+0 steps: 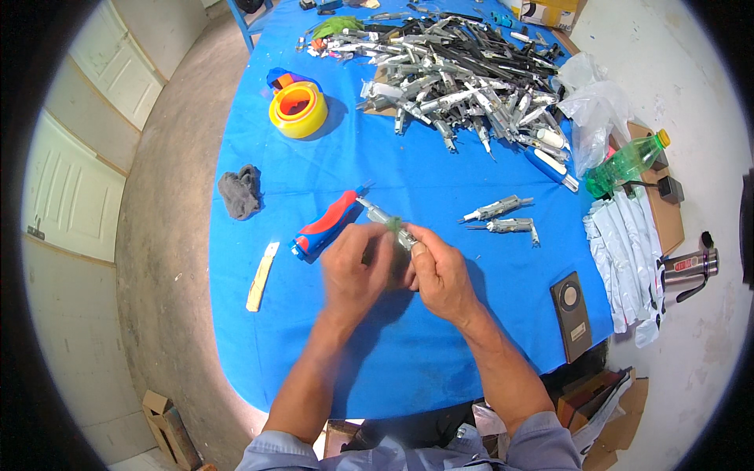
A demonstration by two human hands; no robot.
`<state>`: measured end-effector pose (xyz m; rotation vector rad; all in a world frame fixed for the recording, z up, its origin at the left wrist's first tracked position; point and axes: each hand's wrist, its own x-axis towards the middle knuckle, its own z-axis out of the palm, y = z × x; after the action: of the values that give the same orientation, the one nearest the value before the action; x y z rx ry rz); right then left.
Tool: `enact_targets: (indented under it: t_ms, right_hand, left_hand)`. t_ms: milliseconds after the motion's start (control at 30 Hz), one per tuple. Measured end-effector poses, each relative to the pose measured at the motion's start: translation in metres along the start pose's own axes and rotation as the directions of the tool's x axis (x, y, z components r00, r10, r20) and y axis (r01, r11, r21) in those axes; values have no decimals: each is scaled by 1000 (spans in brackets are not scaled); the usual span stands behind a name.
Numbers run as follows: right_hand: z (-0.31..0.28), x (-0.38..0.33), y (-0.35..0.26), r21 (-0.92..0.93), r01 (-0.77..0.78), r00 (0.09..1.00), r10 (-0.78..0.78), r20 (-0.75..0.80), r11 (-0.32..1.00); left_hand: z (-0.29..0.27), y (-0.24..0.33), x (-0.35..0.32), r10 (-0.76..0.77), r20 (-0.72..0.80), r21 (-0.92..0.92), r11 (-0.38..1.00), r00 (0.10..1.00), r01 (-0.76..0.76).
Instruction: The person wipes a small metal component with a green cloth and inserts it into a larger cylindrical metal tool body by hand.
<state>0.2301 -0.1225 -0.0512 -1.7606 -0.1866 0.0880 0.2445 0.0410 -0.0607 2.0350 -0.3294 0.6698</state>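
A slim grey mechanism (376, 213) is pinched between the thumb and fingers of my right hand (442, 271), its narrow end pointing up and left. My left hand (355, 263), smeared by motion, closes against the same part with a small green piece of material (394, 224) at its fingertips. Just left of the part lies a red-and-blue handled screwdriver (328, 224). Two similar grey mechanisms, an upper one (496, 208) and a lower one (509, 226), rest side by side to the right of my hands.
A large heap of grey and black mechanisms (471, 78) covers the table's far side. Yellow tape rolls (298, 110), a grey cloth (239, 192) and a pale strip (262, 277) lie left. At right are a green bottle (626, 165), white plastic bags (624, 251) and a dark flat box (571, 316).
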Motion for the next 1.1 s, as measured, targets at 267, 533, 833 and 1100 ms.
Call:
enact_targets:
  t_ms: [267, 533, 833, 1100]
  right_hand:
    - [-2, -1, -2, 35, -52, 998, 51, 27, 998]
    - [-1, 2, 4, -130, 129, 988, -138, -65, 983]
    - [2, -1, 3, -38, 41, 999, -40, 28, 998]
    - [-1, 1, 0, -34, 20, 999, -21, -25, 999]
  left_hand:
    - [-5, 2, 2, -61, 5, 38, 997, 998, 61]
    - [5, 19, -6, 20, 75, -36, 999, 997, -17]
    - [-5, -7, 1, -99, -29, 42, 994, 995, 100]
    - [-5, 4, 1, -55, 44, 10, 998, 998, 54]
